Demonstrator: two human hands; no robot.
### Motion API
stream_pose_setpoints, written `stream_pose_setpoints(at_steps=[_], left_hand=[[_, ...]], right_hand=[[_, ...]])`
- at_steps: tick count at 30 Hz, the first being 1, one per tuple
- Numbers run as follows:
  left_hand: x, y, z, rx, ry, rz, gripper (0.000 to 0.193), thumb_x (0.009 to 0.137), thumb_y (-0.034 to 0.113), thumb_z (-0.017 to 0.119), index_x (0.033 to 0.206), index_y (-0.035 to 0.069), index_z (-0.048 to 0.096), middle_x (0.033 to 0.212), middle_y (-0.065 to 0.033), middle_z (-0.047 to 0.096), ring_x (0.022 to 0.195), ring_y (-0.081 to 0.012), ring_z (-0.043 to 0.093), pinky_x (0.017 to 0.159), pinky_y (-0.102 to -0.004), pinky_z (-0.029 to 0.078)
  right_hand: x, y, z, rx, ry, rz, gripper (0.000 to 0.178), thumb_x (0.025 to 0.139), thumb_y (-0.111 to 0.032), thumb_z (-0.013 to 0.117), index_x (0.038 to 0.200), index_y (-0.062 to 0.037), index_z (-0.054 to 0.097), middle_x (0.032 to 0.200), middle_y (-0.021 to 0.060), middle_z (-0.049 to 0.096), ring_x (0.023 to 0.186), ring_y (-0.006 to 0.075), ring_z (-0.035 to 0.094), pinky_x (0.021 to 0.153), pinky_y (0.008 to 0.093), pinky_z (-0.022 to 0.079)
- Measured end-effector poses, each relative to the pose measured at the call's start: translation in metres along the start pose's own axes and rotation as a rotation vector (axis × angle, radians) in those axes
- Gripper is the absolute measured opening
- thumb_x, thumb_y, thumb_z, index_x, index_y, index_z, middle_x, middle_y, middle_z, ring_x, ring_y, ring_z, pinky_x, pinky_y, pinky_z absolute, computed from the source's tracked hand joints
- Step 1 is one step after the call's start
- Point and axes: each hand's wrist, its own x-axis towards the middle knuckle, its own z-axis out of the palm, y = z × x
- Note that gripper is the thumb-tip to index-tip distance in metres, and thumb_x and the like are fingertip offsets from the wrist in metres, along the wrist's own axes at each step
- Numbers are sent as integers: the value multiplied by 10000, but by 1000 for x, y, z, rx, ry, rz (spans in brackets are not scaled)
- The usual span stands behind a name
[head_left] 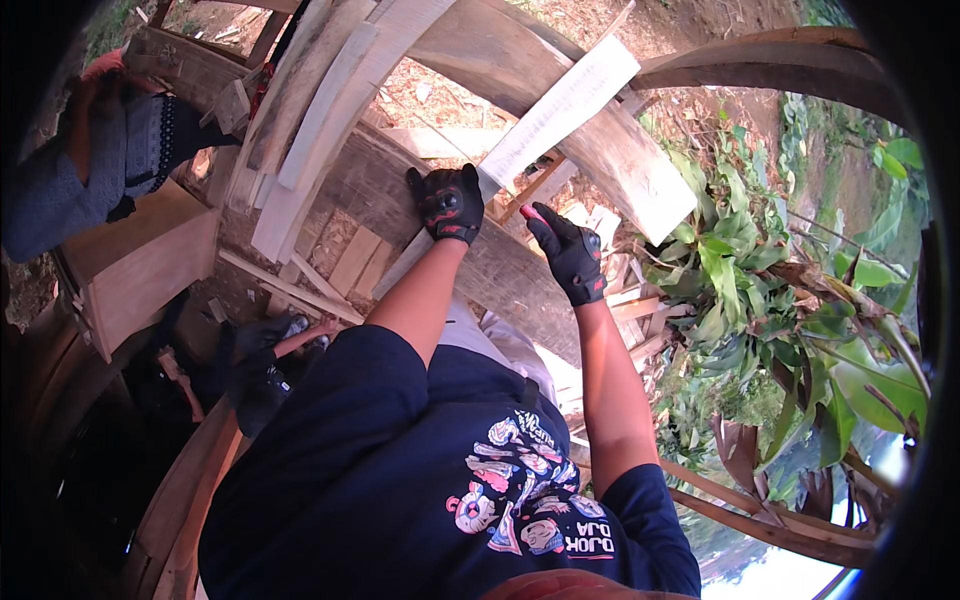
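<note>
My left hand [447,205], in a black glove, is closed over the near part of a pale board [565,115]. This board slants away to the upper right and crosses a thick brown plank. Just to the right, my right hand [568,258], also in a black glove, is closed around a small thing with a red-pink part [532,211] showing at the fingertips. The glove hides most of it, and I cannot make out its kind. A thin brown strip [543,186] lies between the hands, beside the pale board. Under both arms runs a weathered beam [510,275].
Several long boards [325,120] lean together at the left. A person in grey clothing [110,150] is beyond them, and another person's arm [305,338] shows lower left. A wooden panel [150,260] stands there. Leafy plants [740,280] crowd the right; scrap wood lies below.
</note>
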Motion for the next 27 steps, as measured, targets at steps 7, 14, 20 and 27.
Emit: stream_pose_setpoints(at_steps=[7, 14, 20, 27], left_hand=[[0, 4, -5, -76, -3, -77, 492, 1125, 380, 416, 929, 153, 806, 1048, -147, 790, 1055, -335, 704, 1276, -607, 271], [5, 6, -16, -10, -117, -52, 529, 1143, 396, 382, 995, 139, 819, 1080, -143, 795, 1138, -325, 692, 1297, -599, 245], [1, 7, -7, -44, -97, -101, 486, 1147, 366, 397, 1051, 116, 803, 1081, -148, 782, 1167, -306, 688, 1311, -578, 234], [2, 7, -10, -88, -36, -133, 576, 1157, 417, 371, 1024, 85, 824, 1094, -168, 794, 1143, -311, 701, 1321, -547, 232]], right_hand=[[0, 2, -8, -51, -5, -31, 598, 1068, -614, 585, 1400, -143, 745, 1273, 198, 775, 1140, 401, 755, 986, 474, 582], [-6, -11, -20, -176, -129, 93, 636, 1063, -638, 565, 1451, -154, 709, 1295, 200, 767, 1172, 389, 745, 1031, 465, 557], [-36, 11, -31, -138, -84, 143, 643, 1068, -637, 558, 1445, -139, 712, 1289, 194, 774, 1177, 391, 748, 1037, 472, 554], [-70, 46, -41, -100, -31, 87, 599, 1065, -612, 586, 1419, -153, 735, 1300, 193, 770, 1191, 375, 746, 1042, 469, 554]])
